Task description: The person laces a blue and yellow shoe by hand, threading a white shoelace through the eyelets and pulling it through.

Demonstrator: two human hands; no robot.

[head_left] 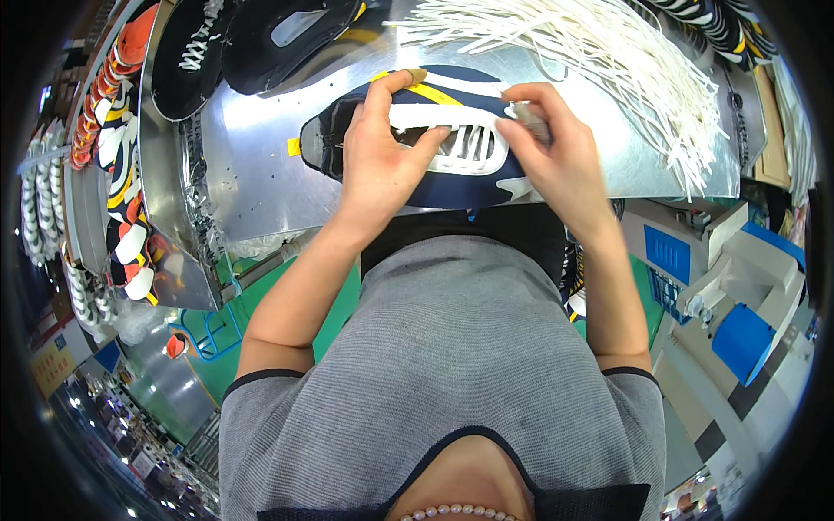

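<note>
**Two hands on a navy shoe upper at a metal desk**

A navy shoe upper (434,148) with white and yellow trim lies flat on the shiny metal desk (252,165), just above the picture's centre and close to the desk's near edge. The left hand (378,152) rests on it from about 7 o'clock, fingers spread: the thumb reaches toward the white lace panel (473,148) at the upper's middle, and the index finger stretches up to the yellow stripe at the far edge. The right hand (556,152) comes in from 5 o'clock, its grip pressed together, fingertips pinching a small pale piece at the upper's 1 o'clock corner; it is blurred, and what it is cannot be told.

At 12 to 2 o'clock from the upper, a loose heap of white laces (608,52) spreads over the desk. At 10 to 11 o'clock lie dark uppers (261,35), one with white lacing. Far out at 9 o'clock, a rack holds a row of orange, white, yellow and black shoe parts (122,148). At 4 o'clock, below the desk, stands a white and blue machine (738,295).
</note>
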